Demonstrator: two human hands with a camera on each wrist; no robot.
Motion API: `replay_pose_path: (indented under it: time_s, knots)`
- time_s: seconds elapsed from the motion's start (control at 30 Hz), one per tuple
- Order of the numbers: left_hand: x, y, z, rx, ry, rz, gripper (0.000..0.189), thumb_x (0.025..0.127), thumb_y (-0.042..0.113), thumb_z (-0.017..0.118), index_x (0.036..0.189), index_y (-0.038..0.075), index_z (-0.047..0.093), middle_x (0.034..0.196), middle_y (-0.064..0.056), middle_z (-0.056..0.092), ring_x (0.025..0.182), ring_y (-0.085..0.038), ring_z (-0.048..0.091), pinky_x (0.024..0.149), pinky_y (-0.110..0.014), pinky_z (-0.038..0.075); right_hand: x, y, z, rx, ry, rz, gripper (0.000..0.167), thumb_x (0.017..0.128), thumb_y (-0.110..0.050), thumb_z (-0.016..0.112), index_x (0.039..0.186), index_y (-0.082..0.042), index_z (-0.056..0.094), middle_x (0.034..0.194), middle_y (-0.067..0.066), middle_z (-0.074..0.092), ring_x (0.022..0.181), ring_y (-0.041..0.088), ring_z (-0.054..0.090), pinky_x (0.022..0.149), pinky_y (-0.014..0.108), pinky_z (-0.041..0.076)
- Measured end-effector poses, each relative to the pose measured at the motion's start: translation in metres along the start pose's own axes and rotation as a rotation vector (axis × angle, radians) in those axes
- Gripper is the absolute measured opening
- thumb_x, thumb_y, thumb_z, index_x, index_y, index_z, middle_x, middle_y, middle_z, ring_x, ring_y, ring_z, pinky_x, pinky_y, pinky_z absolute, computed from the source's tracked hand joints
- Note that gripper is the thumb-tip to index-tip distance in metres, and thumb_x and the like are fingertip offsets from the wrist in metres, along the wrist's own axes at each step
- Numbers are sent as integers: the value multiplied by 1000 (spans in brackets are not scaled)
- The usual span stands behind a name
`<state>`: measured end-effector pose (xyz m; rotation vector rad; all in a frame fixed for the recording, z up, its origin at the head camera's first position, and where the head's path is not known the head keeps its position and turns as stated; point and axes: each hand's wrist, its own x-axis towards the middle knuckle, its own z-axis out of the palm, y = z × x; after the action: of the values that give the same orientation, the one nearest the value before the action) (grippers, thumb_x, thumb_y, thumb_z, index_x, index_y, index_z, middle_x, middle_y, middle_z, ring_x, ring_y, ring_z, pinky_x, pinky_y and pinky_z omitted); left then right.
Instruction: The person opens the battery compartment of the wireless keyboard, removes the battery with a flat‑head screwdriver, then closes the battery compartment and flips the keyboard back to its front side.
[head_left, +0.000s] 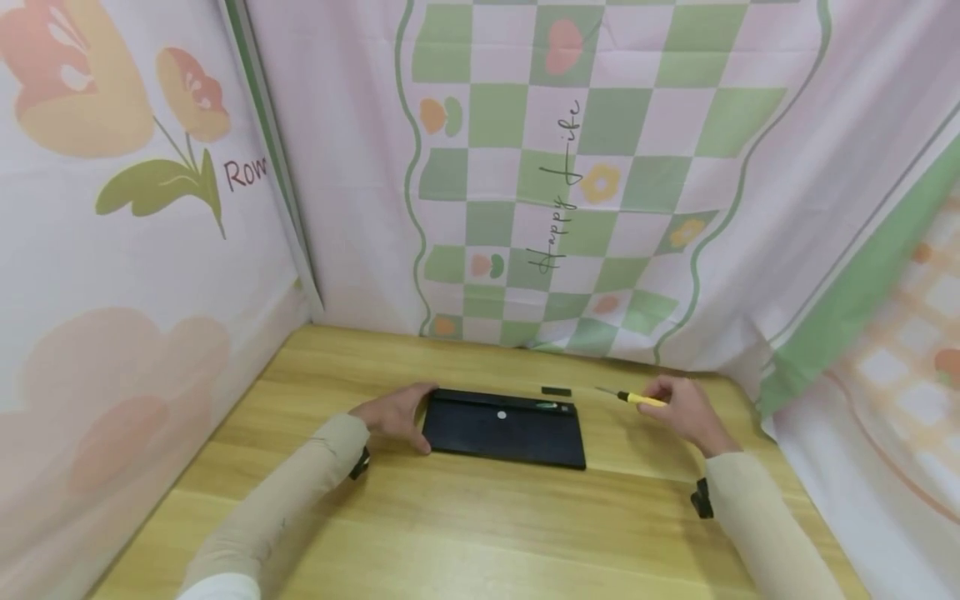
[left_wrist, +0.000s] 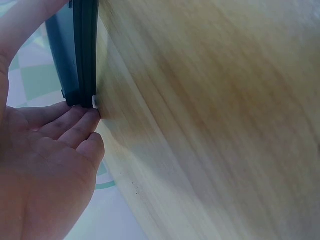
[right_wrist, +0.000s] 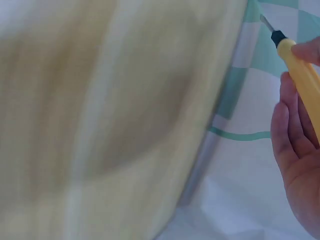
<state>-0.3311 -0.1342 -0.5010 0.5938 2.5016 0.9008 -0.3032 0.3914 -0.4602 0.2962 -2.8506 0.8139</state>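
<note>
At lower centre, the left hand (head_left: 392,417) is gripping the black device (head_left: 504,435) endwise, likely steadying it; the right hand (head_left: 688,410) (farther right) is holding a yellow screwdriver (head_left: 636,398).

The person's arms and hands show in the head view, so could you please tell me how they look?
Both arms wear long beige sleeves. The left sleeve has a few small marks and a white section near the picture's bottom edge. A small black unit shows at the left wrist, another black unit at the right. The left hand and right hand are ungloved.
</note>
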Motion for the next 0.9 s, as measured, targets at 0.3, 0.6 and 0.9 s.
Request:
replay_pose_path:
  time_s: [0.3, 0.6, 0.9]
  knots:
    - [-2, 2, 0, -2, -1, 8, 127, 71, 24, 100, 169, 10, 20, 176, -16, 21, 162, -39, 23, 133, -58, 24, -10, 16, 20, -26, 59, 14, 12, 86, -13, 84, 90, -6, 75, 87, 10, 78, 78, 17, 67, 72, 29, 53]
    - [-5, 5, -2, 3, 0, 0, 126, 72, 25, 99, 169, 10, 20, 176, -16, 21, 162, -39, 23, 133, -58, 25, -15, 18, 29, -43, 0, 95, 18, 85, -17, 86, 92, -6, 74, 90, 10, 78, 81, 19, 67, 75, 33, 54]
    - [-5, 5, -2, 36, 0, 0, 125, 73, 29, 99, 169, 11, 20, 176, -15, 22, 162, -38, 24, 133, -57, 27, -13, 17, 34, -50, -77, 154, 20, 87, -18, 84, 93, -3, 73, 90, 11, 77, 81, 21, 67, 72, 32, 54]
